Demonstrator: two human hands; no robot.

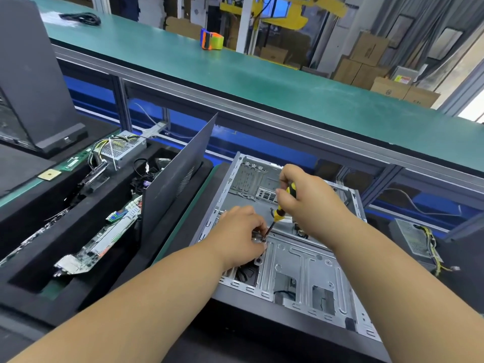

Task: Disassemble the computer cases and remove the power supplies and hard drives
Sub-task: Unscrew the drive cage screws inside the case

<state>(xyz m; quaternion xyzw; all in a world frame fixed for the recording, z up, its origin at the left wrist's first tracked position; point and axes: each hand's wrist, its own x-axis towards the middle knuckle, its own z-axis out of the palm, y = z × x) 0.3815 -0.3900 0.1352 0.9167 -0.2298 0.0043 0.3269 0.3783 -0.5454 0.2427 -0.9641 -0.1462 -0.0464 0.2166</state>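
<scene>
An open computer case (301, 260) lies on its side near the front edge of the dark work surface (235, 344), with its bare metal interior facing up. The right hand (306, 200) grips the yellow-and-black screwdriver (284, 205), and the tip points down to a spot inside the case. The left hand (238, 231) is curled beside the tip and pinches a small metal part (258, 235) there. At the left, a black tray (34, 263) holds removed circuit boards (99, 244); a power supply (120, 150) lies at its far end. Another power supply (416, 239) lies at the right edge.
</scene>
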